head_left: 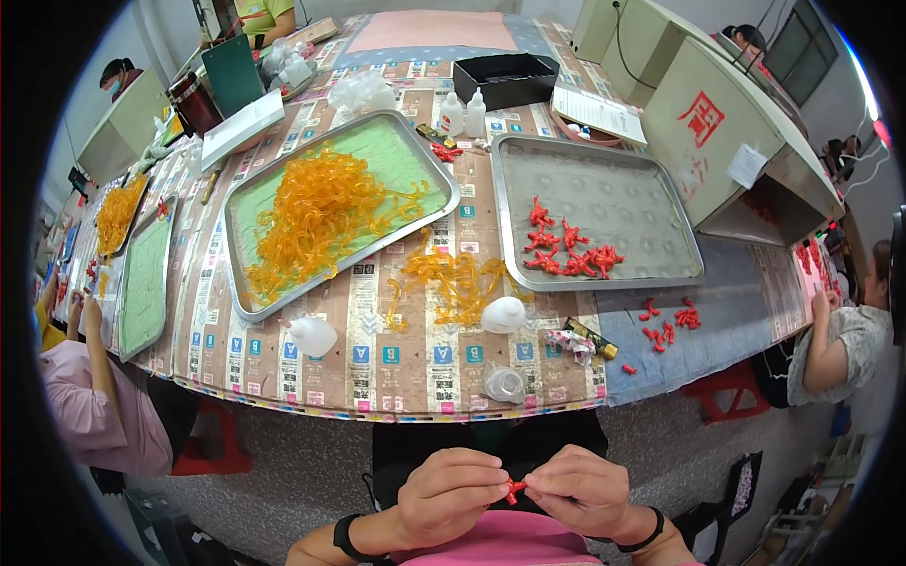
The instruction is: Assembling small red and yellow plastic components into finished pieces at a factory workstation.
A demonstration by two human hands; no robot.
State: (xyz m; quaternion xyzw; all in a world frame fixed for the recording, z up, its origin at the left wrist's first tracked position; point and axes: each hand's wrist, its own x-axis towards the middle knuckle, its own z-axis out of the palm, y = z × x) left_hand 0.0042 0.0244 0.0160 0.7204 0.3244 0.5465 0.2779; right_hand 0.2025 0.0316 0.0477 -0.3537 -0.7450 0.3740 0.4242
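Close to my body, below the table's front edge, my left hand [455, 492] and my right hand [578, 489] meet around a small red plastic figure piece [514, 490]. Both hands pinch it from opposite sides, and the fingertips cover much of it. More red pieces [569, 255] of similar look lie in the grey metal tray [604, 179] at the right. Several loose red pieces [668, 332] rest on the blue cloth. Straight ahead on the table lie curly orange translucent strips [453, 283].
A green-lined tray [396, 141] carries a heap of orange strips [311, 208]. White squeeze bottles [503, 315] [311, 336], a clear round container [505, 383] and a small dark-yellow tube [593, 340] stand or lie near the front edge. People work at left [104, 415] and right [845, 349].
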